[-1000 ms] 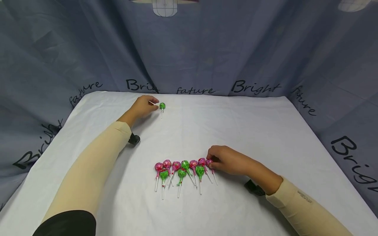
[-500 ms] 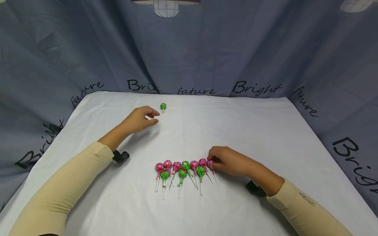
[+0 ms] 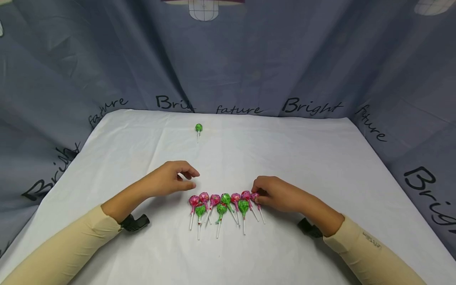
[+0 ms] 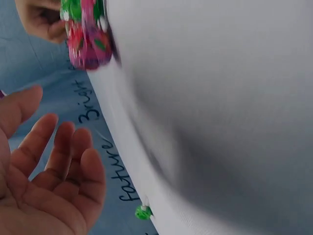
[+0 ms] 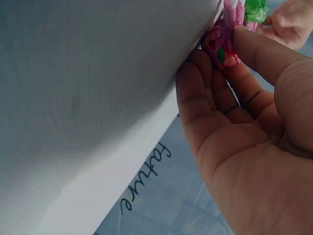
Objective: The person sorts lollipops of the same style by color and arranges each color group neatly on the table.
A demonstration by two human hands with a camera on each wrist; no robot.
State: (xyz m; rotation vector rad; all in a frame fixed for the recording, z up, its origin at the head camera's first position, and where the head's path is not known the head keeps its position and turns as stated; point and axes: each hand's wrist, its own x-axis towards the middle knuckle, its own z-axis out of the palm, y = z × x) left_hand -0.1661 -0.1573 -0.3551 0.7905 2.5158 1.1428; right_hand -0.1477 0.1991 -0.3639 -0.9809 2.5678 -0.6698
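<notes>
Pink and green wrapped lollipops lie in a close group on the white cloth, sticks toward me. My right hand (image 3: 279, 194) pinches the head of the rightmost pink lollipop (image 5: 222, 46) between thumb and fingers. Over the cloth, just behind and left of the group, my left hand (image 3: 165, 180) has loosely bent fingers and holds nothing. The leftmost pink lollipop (image 3: 194, 200) is the nearest one to it. In the front row sit green lollipops, one at the left (image 3: 200, 210) and one at the right (image 3: 244, 206).
A single green lollipop (image 3: 198, 128) lies near the far edge of the white cloth (image 3: 303, 150), left of the middle. Behind the table hangs a blue-grey curtain (image 3: 228, 59) with printed lettering.
My left hand has come back toward me from beside the far green lollipop to near the group. That lollipop stays in place, and my right hand keeps its pinch.
</notes>
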